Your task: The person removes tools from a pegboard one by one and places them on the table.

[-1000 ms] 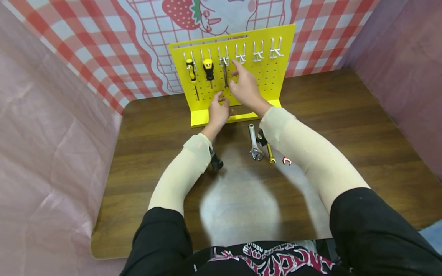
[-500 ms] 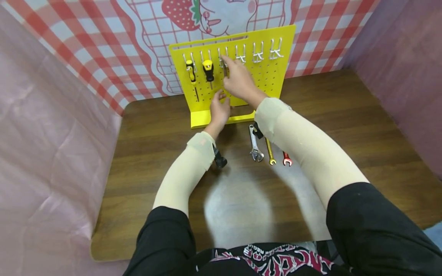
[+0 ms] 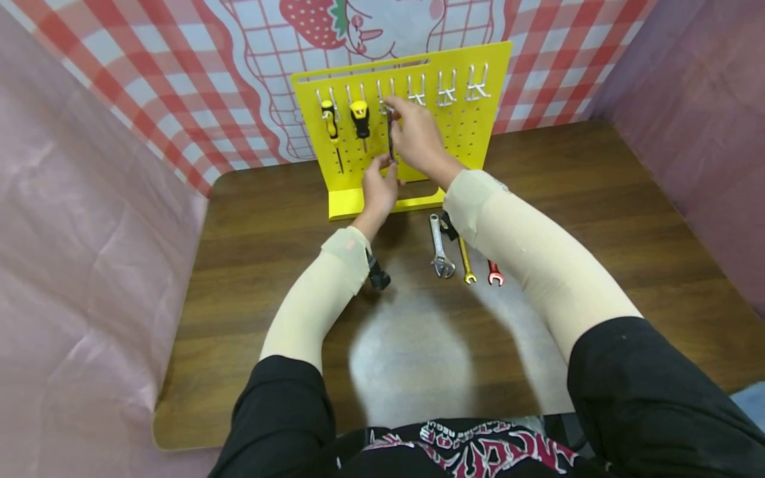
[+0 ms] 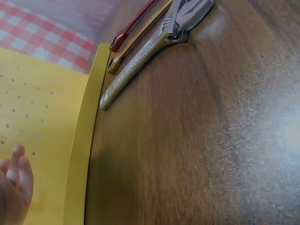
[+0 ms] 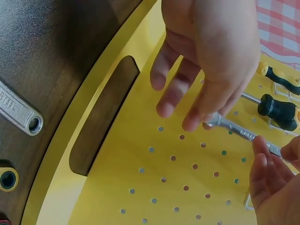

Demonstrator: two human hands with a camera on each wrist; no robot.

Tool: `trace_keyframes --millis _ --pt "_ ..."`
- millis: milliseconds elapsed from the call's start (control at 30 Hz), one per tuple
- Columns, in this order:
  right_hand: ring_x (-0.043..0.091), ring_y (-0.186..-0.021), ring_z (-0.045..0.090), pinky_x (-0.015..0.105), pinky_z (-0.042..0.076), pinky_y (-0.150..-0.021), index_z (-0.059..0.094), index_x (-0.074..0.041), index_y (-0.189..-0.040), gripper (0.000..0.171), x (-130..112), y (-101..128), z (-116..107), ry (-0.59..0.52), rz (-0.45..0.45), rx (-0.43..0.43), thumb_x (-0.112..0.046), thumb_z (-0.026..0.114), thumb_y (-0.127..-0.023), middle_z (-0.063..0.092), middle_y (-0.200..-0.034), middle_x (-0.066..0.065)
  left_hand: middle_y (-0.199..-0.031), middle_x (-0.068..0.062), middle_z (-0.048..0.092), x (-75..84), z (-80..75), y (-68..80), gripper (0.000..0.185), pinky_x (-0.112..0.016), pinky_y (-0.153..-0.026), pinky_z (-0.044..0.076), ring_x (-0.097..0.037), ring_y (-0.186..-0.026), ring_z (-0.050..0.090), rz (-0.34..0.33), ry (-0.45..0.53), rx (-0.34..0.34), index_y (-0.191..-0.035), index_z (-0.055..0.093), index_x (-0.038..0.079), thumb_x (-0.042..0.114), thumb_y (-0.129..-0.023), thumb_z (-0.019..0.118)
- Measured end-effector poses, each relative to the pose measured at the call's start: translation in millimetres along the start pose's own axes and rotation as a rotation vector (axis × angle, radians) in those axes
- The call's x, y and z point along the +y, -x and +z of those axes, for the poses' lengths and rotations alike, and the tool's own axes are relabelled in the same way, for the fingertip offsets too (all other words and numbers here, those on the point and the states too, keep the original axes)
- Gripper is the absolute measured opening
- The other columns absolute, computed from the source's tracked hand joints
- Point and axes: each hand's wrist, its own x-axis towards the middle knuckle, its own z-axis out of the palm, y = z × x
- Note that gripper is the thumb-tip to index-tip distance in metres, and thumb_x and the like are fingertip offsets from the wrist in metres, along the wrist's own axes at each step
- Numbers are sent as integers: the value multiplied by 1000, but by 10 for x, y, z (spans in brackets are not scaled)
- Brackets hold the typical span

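Three wrenches (image 3: pixel 463 255) — dark wood table (image 3: pixel 597 219), gingham backdrop (image 3: pixel 179 79)

I'm at a small staged recording booth: a brown wooden table (image 3: pixel 597 219) hemmed in by pink sheeting (image 3: pixel 78 252) and a red-checked strawberry backdrop (image 3: pixel 179 79), with a yellow pegboard tool rack (image 3: pixel 472 126) and wrenches (image 3: pixel 463 255) lying loose.

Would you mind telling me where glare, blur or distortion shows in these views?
Head view: a pale glare patch on the table, and wide-angle bending of its edges. Left wrist view: the wrench lies steeply tilted and the left hand is blurred. Right wrist view: the right hand is soft, close to the lens.
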Motion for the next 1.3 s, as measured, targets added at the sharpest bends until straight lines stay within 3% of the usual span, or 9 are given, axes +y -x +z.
trace_keyframes --millis 67,167,333,467,600,767,1033,1200,1300 --pt "17 -76 60 25 47 -58 44 -20 -143 44 4 1 -3 10 -9 19 -11 44 -99 60 -125 3 -109 -4 61 3 -8 8 27 -31 -63 55 -29 -76 67 12 26 4 -122 59 3 18 -100 51" --pt "18 -53 49 26 40 -49 48 -20 -140 40 11 -4 -8 35 -25 39 -16 42 -101 62 -124 2 -101 -5 63 16 -24 32 28 -38 -69 56 -31 -76 67 9 79 7 -117 62 0 18 -99 52" --pt "15 -43 40 26 35 -45 56 -18 -133 35 12 -10 -16 48 -40 74 -19 42 -101 63 -123 0 -95 -7 63 39 -43 88 29 -47 -74 54 -38 -80 65 17 115 -3 -115 62 -4 18 -99 52" --pt "8 -38 34 25 33 -44 59 -17 -130 33 -39 31 -59 46 -38 87 -17 44 -101 65 -120 1 -91 -9 64 54 -41 126 27 -47 -74 54 -41 -81 64 32 135 3 -113 63 -6 15 -98 54" --pt "7 -44 47 25 38 -47 59 -18 -130 33 -25 38 -70 -4 -25 82 -15 45 -100 67 -115 2 -88 -10 66 76 -46 160 24 -43 -71 56 -40 -78 65 42 117 10 -108 66 -4 15 -97 56" --pt "14 -70 64 24 47 -55 58 -17 -130 32 37 19 -44 -148 20 59 -13 51 -98 69 -106 6 -90 -12 67 108 -52 204 24 -38 -68 56 -35 -75 66 28 92 1 -107 67 -2 17 -96 58" --pt "30 -76 62 29 50 -62 62 -15 -125 31 98 -3 -66 -434 103 27 -10 58 -95 65 -95 16 -87 -13 67 190 -43 290 21 -41 -70 56 -35 -73 65 59 114 -22 -106 67 -5 12 -95 59" --pt "25 -73 62 34 51 -66 64 -14 -122 30 93 -4 -97 -506 113 16 -9 61 -93 65 -96 19 -85 -12 67 274 -64 358 18 -41 -72 56 -37 -75 65 66 137 -29 -103 68 -4 10 -94 60" --pt "23 -74 62 35 51 -69 64 -13 -122 29 75 24 -111 -504 84 21 -9 61 -93 66 -96 18 -87 -16 67 402 -116 453 17 -43 -73 56 -40 -78 65 58 136 -38 -102 68 -5 8 -94 60"
